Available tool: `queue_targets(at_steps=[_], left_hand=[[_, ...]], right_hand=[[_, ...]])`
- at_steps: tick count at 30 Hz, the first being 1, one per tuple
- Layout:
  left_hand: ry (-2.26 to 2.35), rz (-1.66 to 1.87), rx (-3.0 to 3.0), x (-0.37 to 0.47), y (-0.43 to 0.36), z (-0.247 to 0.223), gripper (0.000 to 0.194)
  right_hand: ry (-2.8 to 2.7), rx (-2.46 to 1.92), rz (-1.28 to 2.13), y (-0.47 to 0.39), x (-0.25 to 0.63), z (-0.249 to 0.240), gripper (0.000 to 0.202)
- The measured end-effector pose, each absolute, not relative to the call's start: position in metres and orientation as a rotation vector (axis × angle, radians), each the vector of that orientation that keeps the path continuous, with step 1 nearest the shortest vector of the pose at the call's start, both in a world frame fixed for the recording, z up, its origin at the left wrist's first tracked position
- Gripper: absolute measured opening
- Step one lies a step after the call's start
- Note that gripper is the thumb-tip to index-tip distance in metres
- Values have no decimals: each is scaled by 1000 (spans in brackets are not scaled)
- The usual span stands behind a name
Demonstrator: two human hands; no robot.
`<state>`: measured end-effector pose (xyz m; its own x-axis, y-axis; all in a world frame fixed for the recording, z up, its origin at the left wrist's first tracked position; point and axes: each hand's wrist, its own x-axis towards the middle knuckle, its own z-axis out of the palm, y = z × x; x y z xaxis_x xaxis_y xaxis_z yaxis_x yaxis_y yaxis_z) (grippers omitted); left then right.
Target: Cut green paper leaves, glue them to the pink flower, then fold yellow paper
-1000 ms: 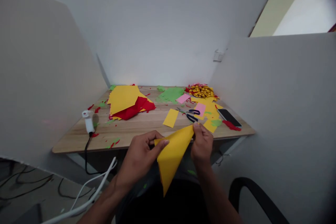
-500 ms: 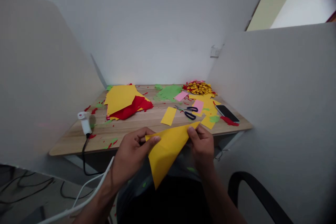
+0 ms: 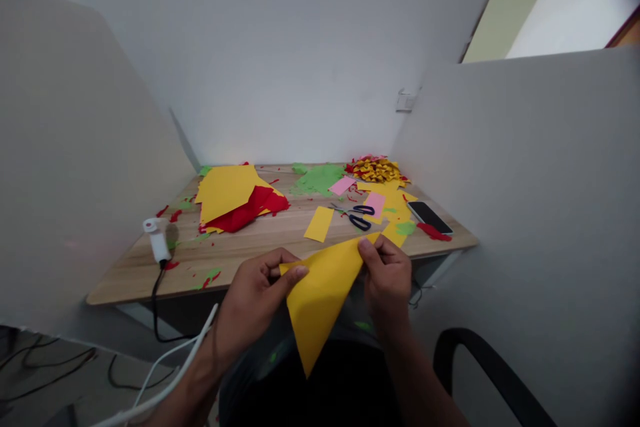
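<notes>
A yellow sheet of paper [image 3: 323,297], folded into a triangle, hangs between my two hands just in front of the table edge, one corner pointing down over my lap. My left hand [image 3: 263,290] pinches its left corner between thumb and fingers. At the upper right corner, my right hand [image 3: 385,273] is closed on the paper in the same way. Beyond the paper, dark-handled scissors [image 3: 361,217] lie on the table next to a yellow paper rectangle [image 3: 319,223] and a pink paper piece [image 3: 374,203].
Yellow sheets [image 3: 227,190] and red paper [image 3: 245,210] are stacked at the back left. Green scraps [image 3: 323,178] and a heap of folded yellow pieces [image 3: 377,170] lie at the back. A phone [image 3: 430,217] rests at right, a white corded device [image 3: 157,240] at left.
The folded yellow paper has shifted slightly right and down with both hands still pinching it. The view has moved a little. Nothing was let go.
</notes>
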<state>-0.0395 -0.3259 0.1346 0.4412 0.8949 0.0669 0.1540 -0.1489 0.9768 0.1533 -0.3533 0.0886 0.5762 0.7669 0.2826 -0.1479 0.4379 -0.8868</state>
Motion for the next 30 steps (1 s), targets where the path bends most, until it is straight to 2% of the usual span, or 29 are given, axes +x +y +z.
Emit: queue_targets(at_steps=[8,11,15,22,26,30], left_hand=[[1000,854,1668,-39,-322,136,40],[1018,883,1657,-42,-319,134,40],[984,923,1632,-41,-321,135,38],[921,874,1483,-40,-322,135,34],[933,736,1741,-43,-318,129,30],[960,601,1968,-43,-320,120,38]], right_hand=[[-591,-893,476,-339,181,99,29],[-590,-907,479,-342,186,101,30],[-893,-1022,644,-351,170,97,39],[-920,-1134,544,-351,157,91,36],[-975,-1149,528,-355,159,92,31],[-1219,-1187,626,-358,150,96,33]])
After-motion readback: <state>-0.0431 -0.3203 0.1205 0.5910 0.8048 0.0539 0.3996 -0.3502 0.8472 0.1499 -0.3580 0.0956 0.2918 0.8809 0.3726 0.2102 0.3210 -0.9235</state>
